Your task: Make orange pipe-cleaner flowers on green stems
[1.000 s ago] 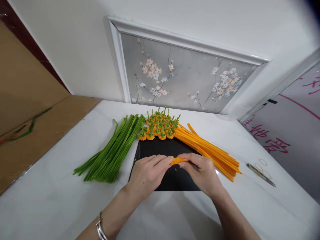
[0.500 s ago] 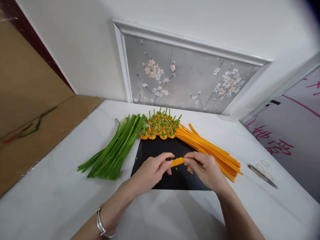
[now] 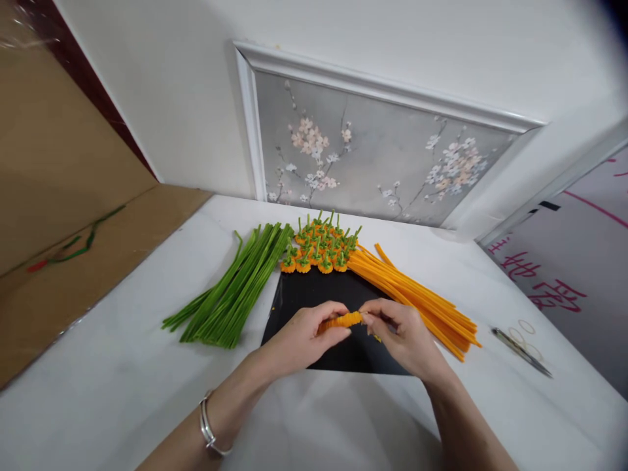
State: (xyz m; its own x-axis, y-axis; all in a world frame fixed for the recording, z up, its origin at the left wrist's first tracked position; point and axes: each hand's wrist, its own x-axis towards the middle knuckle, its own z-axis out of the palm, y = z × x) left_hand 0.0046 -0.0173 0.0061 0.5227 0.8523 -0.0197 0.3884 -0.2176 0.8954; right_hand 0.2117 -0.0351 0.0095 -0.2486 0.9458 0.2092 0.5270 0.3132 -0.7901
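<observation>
Between my hands, above a black mat (image 3: 314, 294), is a ridged, tightly coiled orange pipe cleaner (image 3: 346, 320). My left hand (image 3: 307, 337) curls its fingers and thumb around the coil's left part. At its right end my right hand (image 3: 400, 330) pinches the tip between thumb and fingers. Beyond the mat stand several small orange pumpkins with green stems (image 3: 318, 245), made of the same fuzzy material. Green pipe cleaners (image 3: 235, 294) lie in a bundle to the left, and orange pipe cleaners (image 3: 417, 291) lie in another to the right.
Tweezers or slim scissors (image 3: 523, 351) lie at the right beside several thin pale rings (image 3: 526, 333). A cardboard box (image 3: 63, 216) borders the white table (image 3: 122, 379) on the left. Behind stands a wall with a framed blossom panel (image 3: 373, 144); a whiteboard (image 3: 579, 261) leans at the right.
My left fingers have moved in around the orange coil, covering its left part, with the thumb now extended along it. My right hand keeps its pinch. The view has shifted slightly.
</observation>
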